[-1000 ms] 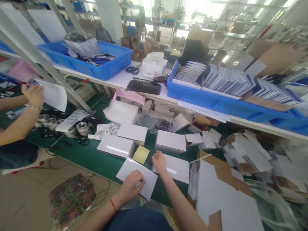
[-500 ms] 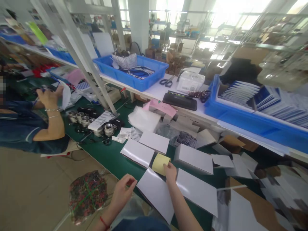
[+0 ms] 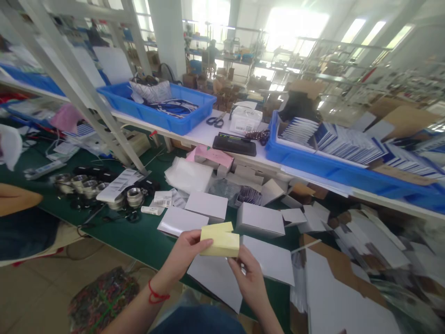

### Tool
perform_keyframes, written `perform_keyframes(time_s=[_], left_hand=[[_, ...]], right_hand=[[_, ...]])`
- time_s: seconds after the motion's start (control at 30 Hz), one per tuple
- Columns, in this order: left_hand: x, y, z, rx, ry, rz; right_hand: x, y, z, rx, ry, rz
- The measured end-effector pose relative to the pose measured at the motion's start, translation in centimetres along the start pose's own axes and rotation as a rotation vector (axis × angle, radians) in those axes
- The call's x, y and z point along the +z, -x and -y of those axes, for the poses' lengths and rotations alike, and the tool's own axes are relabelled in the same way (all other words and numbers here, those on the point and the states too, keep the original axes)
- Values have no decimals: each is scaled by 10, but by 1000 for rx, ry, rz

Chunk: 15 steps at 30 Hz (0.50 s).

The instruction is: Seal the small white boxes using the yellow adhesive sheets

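A folded piece of yellow paper point(image 3: 220, 241) is held up between both hands over the bench. My left hand point(image 3: 187, 253) pinches its left end, thumb on the front. At the lower right corner of the paper, my right hand point(image 3: 248, 273) grips it between thumb and fingers. Underneath lies a flat white box point(image 3: 217, 280), partly hidden by my hands. Other white boxes surround it: one to the right point(image 3: 269, 260), a taller one point(image 3: 260, 220) behind, and two at the back left, the nearer point(image 3: 181, 220) partly covered by my left hand.
Metal camera-like parts point(image 3: 135, 197) with black cables sit on the left of the green bench. A shelf behind carries a blue bin of cables point(image 3: 174, 123) and a blue bin of booklets point(image 3: 313, 160). Open cartons point(image 3: 333, 287) crowd the right. A co-worker's arm point(image 3: 19, 197) shows at far left.
My right hand has lifted the yellow paper off the bench towards me. My left hand has come across and taken its left end. The view has turned to the right.
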State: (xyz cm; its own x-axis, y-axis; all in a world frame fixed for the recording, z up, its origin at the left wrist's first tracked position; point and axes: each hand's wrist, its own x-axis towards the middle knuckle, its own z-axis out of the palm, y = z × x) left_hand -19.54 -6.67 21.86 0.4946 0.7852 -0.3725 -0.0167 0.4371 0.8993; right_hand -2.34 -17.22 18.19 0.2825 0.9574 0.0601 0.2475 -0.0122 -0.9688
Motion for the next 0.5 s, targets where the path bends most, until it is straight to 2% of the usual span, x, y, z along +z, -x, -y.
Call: perform_keyframes(time_s=[0.07,0.2,0.33,0.4,0.5], left_hand=[[3,4,-2,-4,20,-23],[6,10,-2,-2,12,-37],[9,16,-4,7,-20,-1],[8,20,-6,50,-72,13],[3,27,-9,132,-237,167]], right_hand=[[-5,4,7,28,-38,-39],[-13,7,20,178,-268,-85],[-9,1,31,320,-440,-37],[-5,-5,32,413,-563,-71],[-5,-19,28,522,-732,-241]])
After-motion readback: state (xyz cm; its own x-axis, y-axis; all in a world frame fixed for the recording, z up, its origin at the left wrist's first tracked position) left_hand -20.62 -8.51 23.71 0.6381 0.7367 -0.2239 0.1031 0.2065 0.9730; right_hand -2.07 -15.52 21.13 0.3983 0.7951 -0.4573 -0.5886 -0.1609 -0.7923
